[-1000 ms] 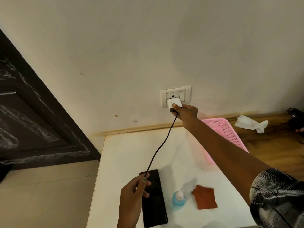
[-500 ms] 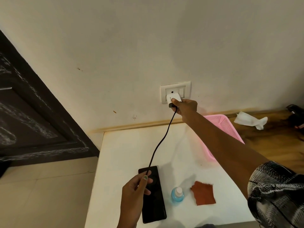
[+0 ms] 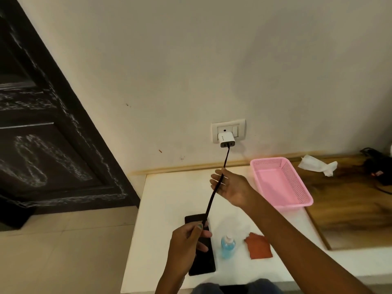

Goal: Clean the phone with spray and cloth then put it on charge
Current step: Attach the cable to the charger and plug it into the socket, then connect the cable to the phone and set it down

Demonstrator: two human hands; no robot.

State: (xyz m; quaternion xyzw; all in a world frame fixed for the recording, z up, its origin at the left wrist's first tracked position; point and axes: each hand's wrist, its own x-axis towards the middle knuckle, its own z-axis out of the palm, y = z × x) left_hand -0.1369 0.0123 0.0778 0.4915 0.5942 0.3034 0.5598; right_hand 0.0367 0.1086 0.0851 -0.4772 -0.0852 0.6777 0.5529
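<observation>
Lowest in the frame, we find the left hand [image 3: 186, 240] closed in a pinch on the free end of the black cable [image 3: 214, 194], held just above the top edge of the phone [image 3: 200, 247]. The phone lies flat and face up on the white table [image 3: 169, 198], below centre. Just to its right stand the blue spray bottle [image 3: 228, 246], upright, and the rust-coloured cloth [image 3: 257, 246], lying flat; neither touches the phone.

Nearer mid-frame, the right hand [image 3: 232, 186] is open, fingers spread, holding nothing; the cable crosses in front of its fingertips, and we cannot tell whether they touch. To its right sits the pink basket [image 3: 282, 183], apparently empty.

Farthest, on the wall above centre, the white charger [image 3: 227, 141] is seated in the socket [image 3: 228, 130], the cable running fairly taut from it to the left hand.

We judge the cleaning done and the step in hand to be plugging the connector into the phone. To do it well, we advise steadying the phone with the free right hand, aligning the connector squarely with the port, and keeping slack so the charger is not tugged from the socket.
</observation>
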